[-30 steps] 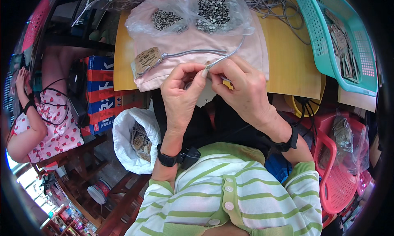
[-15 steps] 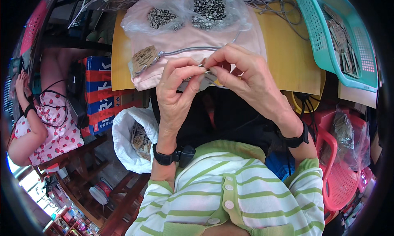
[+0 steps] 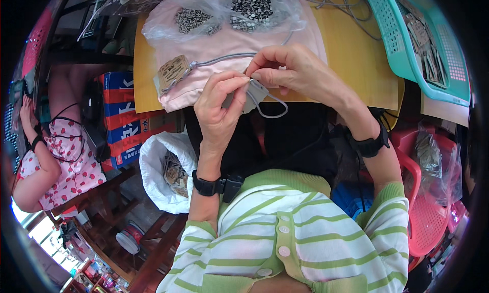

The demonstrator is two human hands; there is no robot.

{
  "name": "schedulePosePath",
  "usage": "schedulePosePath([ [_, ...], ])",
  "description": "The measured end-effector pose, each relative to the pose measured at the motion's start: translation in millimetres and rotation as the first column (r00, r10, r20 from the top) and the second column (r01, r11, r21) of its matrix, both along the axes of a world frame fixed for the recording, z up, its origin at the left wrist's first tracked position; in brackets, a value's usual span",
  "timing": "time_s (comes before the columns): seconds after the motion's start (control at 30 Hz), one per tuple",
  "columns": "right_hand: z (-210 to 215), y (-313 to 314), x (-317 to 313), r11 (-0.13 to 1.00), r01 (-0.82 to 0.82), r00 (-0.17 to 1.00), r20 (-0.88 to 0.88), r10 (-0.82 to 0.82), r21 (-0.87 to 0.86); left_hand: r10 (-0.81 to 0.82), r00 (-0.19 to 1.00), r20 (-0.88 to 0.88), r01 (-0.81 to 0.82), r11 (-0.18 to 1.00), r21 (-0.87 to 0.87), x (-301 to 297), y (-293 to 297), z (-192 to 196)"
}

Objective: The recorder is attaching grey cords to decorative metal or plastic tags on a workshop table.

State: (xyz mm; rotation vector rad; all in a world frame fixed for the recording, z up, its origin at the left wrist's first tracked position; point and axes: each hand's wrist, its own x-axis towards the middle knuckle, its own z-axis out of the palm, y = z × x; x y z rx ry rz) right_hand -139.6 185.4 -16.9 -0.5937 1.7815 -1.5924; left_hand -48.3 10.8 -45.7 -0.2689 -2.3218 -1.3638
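Your hands met just above the near edge of the table, with the grey tag pinched between them. Left hand had it from the left, thumb and forefinger closed on its edge. Right hand came over the top, fingertips pinched on the tag's upper corner, touching the left fingertips.

The tag was a small, flat, pale grey card, tilted. A thin grey cord loop hung from it, below and right of it, in front of your dark lap.

Left forearm rose near vertical from the lower edge, wrist bent back, black wristband on it. Right forearm came in from the lower right, wrist flexed so the hand arched leftward over the tag. It also had a black wristband.

Just beyond the hands, a pink cloth lay on the table. On it was a brown card tag on a grey cord, well left of your right hand. Further back on the cloth were clear bags of small metal parts. A teal basket sat at the table's right end. A white bag holding more tags stood below the table on your left.
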Motion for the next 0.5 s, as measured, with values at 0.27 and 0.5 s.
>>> schedulePosePath([
  [0.27,-3.0,4.3,-9.8,0.988,-0.14,0.99,0.035,0.138,0.059,-0.005,0.98,0.197,-0.049,0.963,0.265,-0.1,-0.3,-7.9],
  [0.5,-13.6,9.3,2.0,0.997,0.032,0.997,0.077,-0.026,-0.073,0.013,0.974,0.227,-0.079,0.956,0.283,-8.2,4.0,-8.7],
])
